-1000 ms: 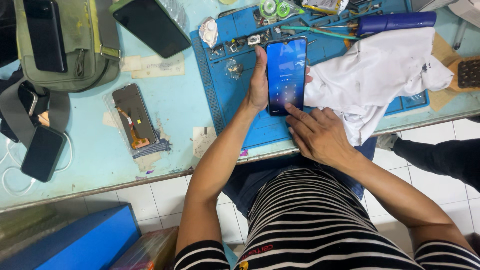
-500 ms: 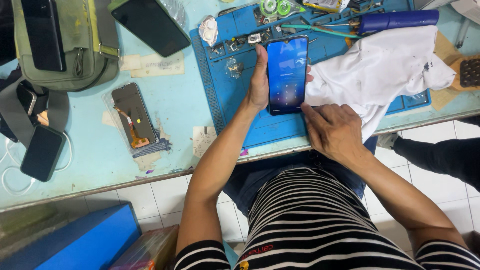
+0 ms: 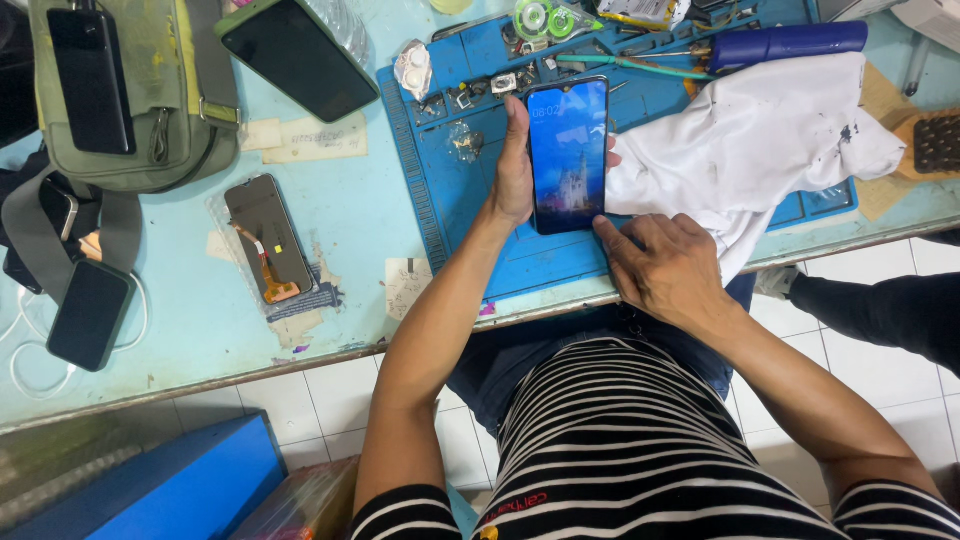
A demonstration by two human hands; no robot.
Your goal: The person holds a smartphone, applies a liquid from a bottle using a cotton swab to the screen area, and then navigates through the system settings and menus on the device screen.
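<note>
My left hand [image 3: 515,170] grips a smartphone [image 3: 568,152] by its left edge, its lit screen facing up above a blue work mat [image 3: 455,215]. Just below the phone's lower right corner rests my right hand [image 3: 665,265], fingers loosely curled, one fingertip close to that corner; it holds nothing. A crumpled white cloth [image 3: 755,150] with dark spots lies on the mat, right of the phone and touching my right hand's far side.
Small screws and parts [image 3: 470,95], tape rolls [image 3: 545,18] and a blue screwdriver [image 3: 785,42] lie at the mat's far edge. A bare screen panel [image 3: 268,238], dark phones [image 3: 298,55] [image 3: 88,312] and a green bag [image 3: 130,90] occupy the light-blue table. A blue box [image 3: 170,490] stands on the floor.
My right hand has slid from beneath the phone toward the right and lower, away from the screen. The phone stays in my left hand, its display still lit.
</note>
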